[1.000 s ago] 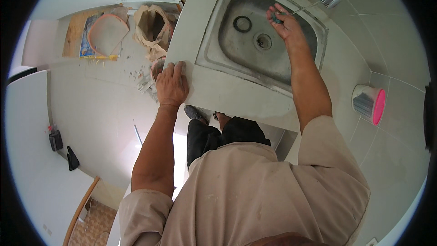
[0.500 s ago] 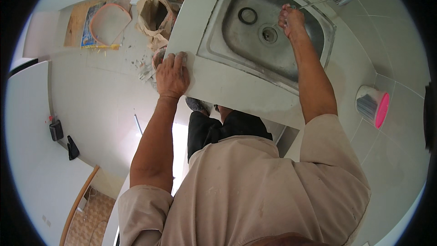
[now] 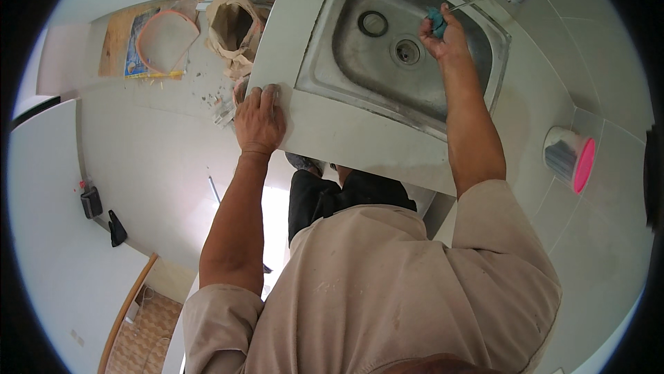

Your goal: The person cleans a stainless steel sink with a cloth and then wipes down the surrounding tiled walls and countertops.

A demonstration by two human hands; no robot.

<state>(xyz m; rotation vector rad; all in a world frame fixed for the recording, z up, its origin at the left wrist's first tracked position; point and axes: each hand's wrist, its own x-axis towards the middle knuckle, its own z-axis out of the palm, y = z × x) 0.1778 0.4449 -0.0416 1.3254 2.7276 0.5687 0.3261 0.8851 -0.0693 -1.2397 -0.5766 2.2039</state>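
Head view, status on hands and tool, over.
Right hand gripping teal-handled screwdriver over the sink. Left hand flat on countertop corner. Black ring in basin.

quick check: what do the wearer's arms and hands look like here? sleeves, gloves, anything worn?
Both arms are bare from the upper arm down, with short beige sleeves of a loose shirt that shows faint pale smudges. The left hand and right hand wear no gloves. No watch, band or ring shows on either wrist or on the fingers. Dark trousers show below.
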